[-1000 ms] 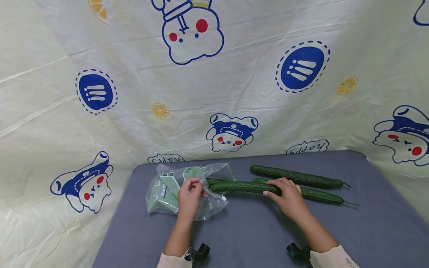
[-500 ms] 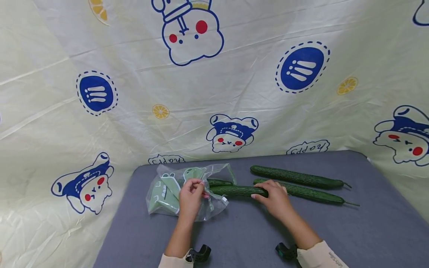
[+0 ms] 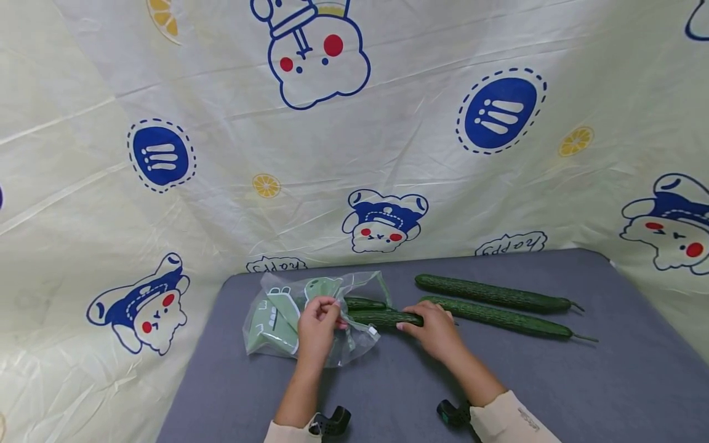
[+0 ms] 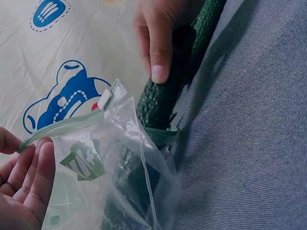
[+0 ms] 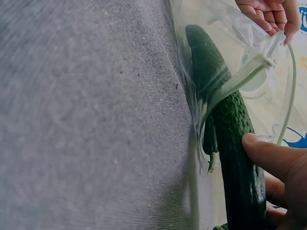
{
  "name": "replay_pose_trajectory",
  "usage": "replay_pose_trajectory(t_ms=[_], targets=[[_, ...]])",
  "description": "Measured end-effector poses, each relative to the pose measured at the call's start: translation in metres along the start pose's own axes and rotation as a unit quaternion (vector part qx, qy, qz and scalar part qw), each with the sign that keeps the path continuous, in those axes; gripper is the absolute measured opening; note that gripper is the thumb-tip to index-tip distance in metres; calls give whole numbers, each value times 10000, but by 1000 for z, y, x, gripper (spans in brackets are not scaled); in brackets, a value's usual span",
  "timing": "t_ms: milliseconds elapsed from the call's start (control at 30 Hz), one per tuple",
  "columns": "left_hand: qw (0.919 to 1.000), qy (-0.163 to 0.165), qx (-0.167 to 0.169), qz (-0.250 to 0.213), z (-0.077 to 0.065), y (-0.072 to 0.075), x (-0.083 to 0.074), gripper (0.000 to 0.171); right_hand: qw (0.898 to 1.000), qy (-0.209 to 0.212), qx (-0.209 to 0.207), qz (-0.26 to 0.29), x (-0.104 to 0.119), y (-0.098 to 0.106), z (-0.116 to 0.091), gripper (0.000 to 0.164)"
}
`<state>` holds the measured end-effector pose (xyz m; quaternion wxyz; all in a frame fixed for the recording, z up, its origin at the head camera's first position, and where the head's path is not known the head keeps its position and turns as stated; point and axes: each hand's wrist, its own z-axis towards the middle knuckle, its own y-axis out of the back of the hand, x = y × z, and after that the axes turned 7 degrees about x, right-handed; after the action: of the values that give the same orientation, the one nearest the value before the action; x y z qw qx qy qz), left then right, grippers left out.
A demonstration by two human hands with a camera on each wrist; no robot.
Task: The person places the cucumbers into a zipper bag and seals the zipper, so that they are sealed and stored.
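Observation:
A clear zip bag [image 3: 260, 352] with green prints lies at the left of the table, its mouth facing right. My left hand [image 3: 317, 332] pinches the green zip strip [image 4: 64, 125] at the bag's mouth. In my right hand [image 3: 437, 335] is a long dark green cucumber [image 3: 382, 318], gripped by its outer end. The right wrist view has that cucumber running through the bag's mouth, its rounded tip inside. Beside it a second cucumber [image 3: 364, 304] lies mostly in the bag, its stem end at the opening.
Two more cucumbers lie on the grey table [image 3: 399, 400] to the right: a back one [image 3: 493, 291] and a front one [image 3: 504, 318], stems pointing right. A pale printed sheet [image 3: 310, 147] hangs behind the table.
My right hand has moved left, pushing the cucumber further into the bag, so less of it shows outside. The left hand has held its place on the bag's mouth.

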<state>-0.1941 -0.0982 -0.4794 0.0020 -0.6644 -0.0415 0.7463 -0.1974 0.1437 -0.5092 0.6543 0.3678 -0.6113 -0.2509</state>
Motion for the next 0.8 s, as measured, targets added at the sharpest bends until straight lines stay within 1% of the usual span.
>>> replay_pose_trajectory(t_ms=[100,300,433,533,633,733,800], targets=[[10000,15,-8,44,0,0,-1,14,9998,-4,172,54,0,-2,2,39],[9999,20,0,106,-1,0,0,14,9980,24,556,283,-9,-5,3,36],[10000,16,20,85,0,0,1,13,9967,180,687,391,-17,-4,2,36],[10000,-3,27,73,0,0,2,13,9957,303,780,389,-22,-1,1,37],[10000,-23,22,79,0,0,2,13,9951,241,878,380,-27,4,-1,39],[10000,-27,22,84,0,0,2,13,9951,164,950,240,-30,9,-4,41],[10000,-25,18,81,0,1,2,13,9952,190,954,139,-31,12,-6,41]])
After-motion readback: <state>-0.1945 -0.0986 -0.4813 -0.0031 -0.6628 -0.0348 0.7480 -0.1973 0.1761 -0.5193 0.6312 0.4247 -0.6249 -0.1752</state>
